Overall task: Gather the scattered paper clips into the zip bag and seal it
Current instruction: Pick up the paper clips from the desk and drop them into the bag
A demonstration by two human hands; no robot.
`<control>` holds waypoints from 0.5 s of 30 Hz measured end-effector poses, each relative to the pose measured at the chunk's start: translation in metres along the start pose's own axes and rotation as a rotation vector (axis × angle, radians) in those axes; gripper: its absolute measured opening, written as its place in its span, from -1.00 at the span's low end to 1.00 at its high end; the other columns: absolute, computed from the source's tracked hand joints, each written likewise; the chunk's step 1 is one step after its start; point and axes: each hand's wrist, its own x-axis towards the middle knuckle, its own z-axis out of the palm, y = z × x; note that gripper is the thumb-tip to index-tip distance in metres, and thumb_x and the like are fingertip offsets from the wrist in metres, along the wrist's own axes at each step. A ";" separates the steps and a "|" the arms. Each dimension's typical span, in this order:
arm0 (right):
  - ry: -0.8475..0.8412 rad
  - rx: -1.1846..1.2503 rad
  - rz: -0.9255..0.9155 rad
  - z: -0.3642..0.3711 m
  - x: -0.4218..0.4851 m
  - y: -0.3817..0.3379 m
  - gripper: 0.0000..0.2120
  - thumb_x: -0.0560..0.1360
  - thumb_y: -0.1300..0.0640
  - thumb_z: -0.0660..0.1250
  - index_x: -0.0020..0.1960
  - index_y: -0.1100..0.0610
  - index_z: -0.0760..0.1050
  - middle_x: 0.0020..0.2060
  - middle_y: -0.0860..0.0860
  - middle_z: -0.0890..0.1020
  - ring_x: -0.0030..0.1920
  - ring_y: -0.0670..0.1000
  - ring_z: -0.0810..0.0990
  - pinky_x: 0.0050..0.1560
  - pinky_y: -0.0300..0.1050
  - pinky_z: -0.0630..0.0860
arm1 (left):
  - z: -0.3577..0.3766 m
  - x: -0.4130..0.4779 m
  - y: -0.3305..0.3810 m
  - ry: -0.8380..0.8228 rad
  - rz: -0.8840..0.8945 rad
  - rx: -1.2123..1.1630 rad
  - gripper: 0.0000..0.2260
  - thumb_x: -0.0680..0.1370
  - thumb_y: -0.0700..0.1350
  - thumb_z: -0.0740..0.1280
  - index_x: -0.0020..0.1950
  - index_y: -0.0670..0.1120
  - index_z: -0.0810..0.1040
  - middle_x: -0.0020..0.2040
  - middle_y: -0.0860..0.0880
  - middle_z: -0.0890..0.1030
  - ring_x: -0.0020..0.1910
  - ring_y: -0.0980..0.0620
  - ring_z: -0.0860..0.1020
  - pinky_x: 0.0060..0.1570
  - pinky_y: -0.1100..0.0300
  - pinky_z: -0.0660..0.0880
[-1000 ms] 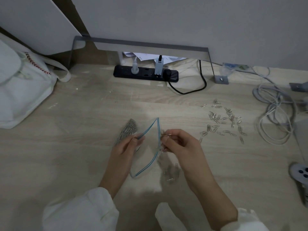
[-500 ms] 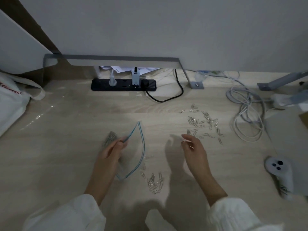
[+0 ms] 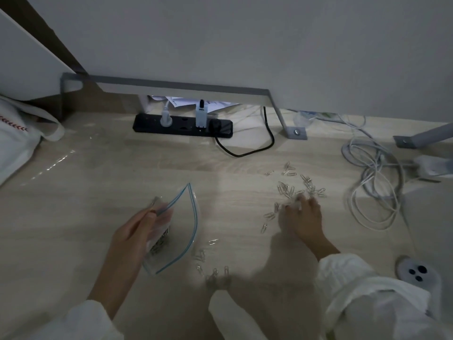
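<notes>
A clear zip bag (image 3: 182, 231) with a blue zip strip hangs open-mouthed over the wooden table, with several paper clips inside near my palm. My left hand (image 3: 133, 231) grips its left edge. A scattered pile of silver paper clips (image 3: 293, 188) lies to the right. My right hand (image 3: 302, 215) rests on the near edge of that pile, fingers curled down on the clips; whether any are pinched is blurred. A smaller group of loose clips (image 3: 208, 266) lies just below and right of the bag.
A black power strip (image 3: 182, 125) with plugs sits at the back by the wall. Coiled white cables (image 3: 372, 182) lie at the right. A white controller (image 3: 416, 273) sits at the lower right. A white cloth bag (image 3: 17, 143) is at the far left.
My right hand left the bag's mouth and moved right onto the scattered pile of clips. The left hand kept hold of the bag. The camera view shifted right.
</notes>
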 end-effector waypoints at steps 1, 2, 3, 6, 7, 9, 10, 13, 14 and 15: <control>-0.026 -0.048 -0.049 0.010 -0.003 -0.005 -0.46 0.50 -0.04 0.17 0.43 0.12 0.19 0.43 0.21 0.15 0.42 0.22 0.13 0.42 0.13 0.15 | 0.000 0.000 -0.001 0.009 0.001 0.007 -0.75 0.60 -0.24 0.11 0.11 -0.17 0.57 -0.04 0.01 0.68 0.00 0.18 0.62 0.03 0.38 0.52; -0.038 -0.108 -0.108 0.019 -0.007 -0.008 -0.42 0.49 -0.10 0.11 0.44 0.11 0.17 0.45 0.20 0.12 0.44 0.22 0.10 0.43 0.16 0.13 | 0.000 0.000 -0.003 0.015 -0.001 0.022 -0.75 0.60 -0.23 0.12 0.09 -0.13 0.58 -0.05 0.01 0.69 0.02 0.16 0.62 0.09 0.31 0.52; -0.035 -0.172 -0.176 0.028 -0.012 -0.011 -0.38 0.46 -0.16 0.04 0.44 0.11 0.18 0.46 0.21 0.12 0.45 0.24 0.10 0.43 0.19 0.14 | 0.000 -0.001 -0.004 0.020 -0.005 0.040 -0.75 0.60 -0.22 0.12 0.05 -0.08 0.59 -0.06 0.03 0.70 0.03 0.16 0.62 0.12 0.27 0.51; -0.050 -0.269 -0.341 0.047 -0.032 -0.012 -0.33 0.43 -0.18 -0.03 0.44 0.15 0.20 0.47 0.23 0.14 0.46 0.28 0.09 0.42 0.21 0.14 | 0.003 -0.004 -0.005 0.020 -0.013 0.065 -0.75 0.61 -0.20 0.12 -0.01 0.00 0.59 -0.11 0.13 0.70 0.02 0.18 0.62 0.16 0.27 0.48; -0.086 -0.273 -0.378 0.053 -0.041 -0.012 -0.30 0.42 -0.21 -0.07 0.46 0.14 0.16 0.49 0.20 0.09 0.48 0.25 0.02 0.46 0.16 0.06 | 0.003 -0.005 -0.004 0.021 -0.013 0.067 -0.75 0.61 -0.20 0.12 -0.01 0.00 0.59 -0.11 0.13 0.70 0.03 0.17 0.62 0.19 0.23 0.46; -0.123 -0.265 -0.480 0.061 -0.060 -0.012 -0.24 0.40 -0.26 -0.16 0.48 0.15 0.10 0.50 0.16 0.03 0.50 0.21 -0.07 0.49 0.08 -0.05 | 0.002 -0.007 -0.005 0.020 -0.010 0.096 -0.76 0.60 -0.18 0.13 0.01 0.00 0.59 -0.07 0.10 0.70 0.08 0.12 0.60 0.26 0.15 0.40; -0.140 -0.265 -0.522 0.064 -0.071 -0.013 -0.22 0.40 -0.28 -0.18 0.48 0.15 0.08 0.50 0.15 0.01 0.51 0.19 -0.10 0.50 0.06 -0.06 | 0.001 -0.007 -0.006 0.020 -0.010 0.109 -0.76 0.60 -0.18 0.13 0.04 -0.01 0.59 -0.06 0.10 0.69 0.10 0.10 0.60 0.27 0.13 0.39; -0.237 -0.310 -0.589 0.077 -0.102 -0.011 -0.16 0.40 -0.40 -0.27 0.50 0.11 -0.05 0.49 0.05 -0.17 0.47 0.06 -0.30 0.48 -0.06 -0.23 | -0.003 -0.010 -0.006 0.025 -0.014 0.088 -0.75 0.60 -0.19 0.13 0.13 -0.13 0.57 -0.07 0.14 0.68 0.04 0.18 0.61 0.22 0.24 0.44; -0.263 -0.329 -0.593 0.082 -0.115 -0.011 -0.16 0.38 -0.38 -0.29 0.50 0.10 -0.08 0.47 0.01 -0.21 0.45 0.01 -0.35 0.45 -0.11 -0.27 | -0.004 -0.012 -0.006 0.024 -0.017 0.076 -0.75 0.61 -0.20 0.12 0.14 -0.16 0.57 -0.07 0.14 0.68 0.00 0.21 0.62 0.19 0.30 0.44; -0.260 -0.340 -0.601 0.088 -0.126 -0.010 -0.19 0.41 -0.36 -0.26 0.50 0.12 -0.04 0.47 0.01 -0.17 0.46 -0.01 -0.33 0.46 -0.11 -0.22 | -0.005 -0.013 -0.005 0.021 -0.019 0.059 -0.75 0.61 -0.21 0.12 0.15 -0.18 0.56 -0.07 0.11 0.68 -0.03 0.24 0.62 0.15 0.38 0.44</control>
